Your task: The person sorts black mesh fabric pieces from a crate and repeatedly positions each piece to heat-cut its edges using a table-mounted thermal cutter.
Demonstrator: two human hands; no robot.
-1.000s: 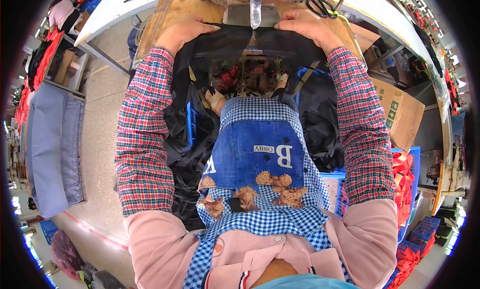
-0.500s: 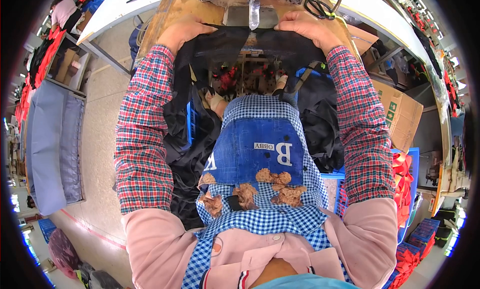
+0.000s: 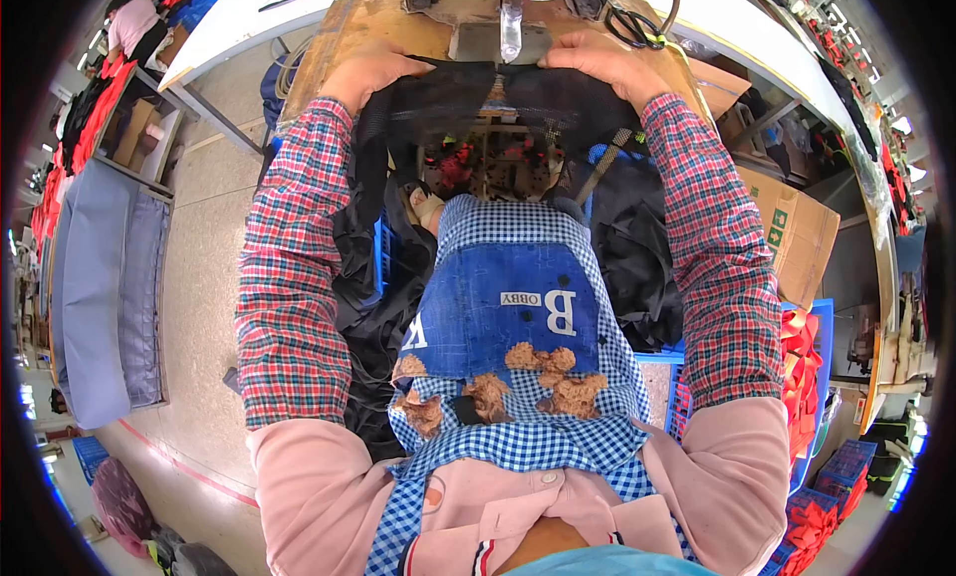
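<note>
A black mesh fabric (image 3: pixel 448 108) is stretched along the near edge of the wooden sewing table, hanging down over my lap. My left hand (image 3: pixel 370 75) grips its upper left edge, thumb and fingers pressed together. At the other side, my right hand (image 3: pixel 602 66) pinches the upper right edge, with fingertips near the sewing machine's presser area (image 3: pixel 511 46). That part of the machine comes down between my two hands, just above the fabric edge and a grey metal plate (image 3: pixel 468 44). Fine detail at the needle cannot be made out.
Black-handled scissors (image 3: pixel 635 26) lie on the wooden tabletop (image 3: pixel 344 33) beyond my right hand. Black cloth (image 3: pixel 637 247) sits in blue crates by my legs. A cardboard box (image 3: pixel 792 232) and a crate of red strips (image 3: pixel 800 367) stand right. Another person (image 3: pixel 134 23) is far left.
My right hand has shifted slightly left, closer to the machine's presser area. Both hands still grip the mesh fabric, which hangs a little differently. My head view has moved slightly.
</note>
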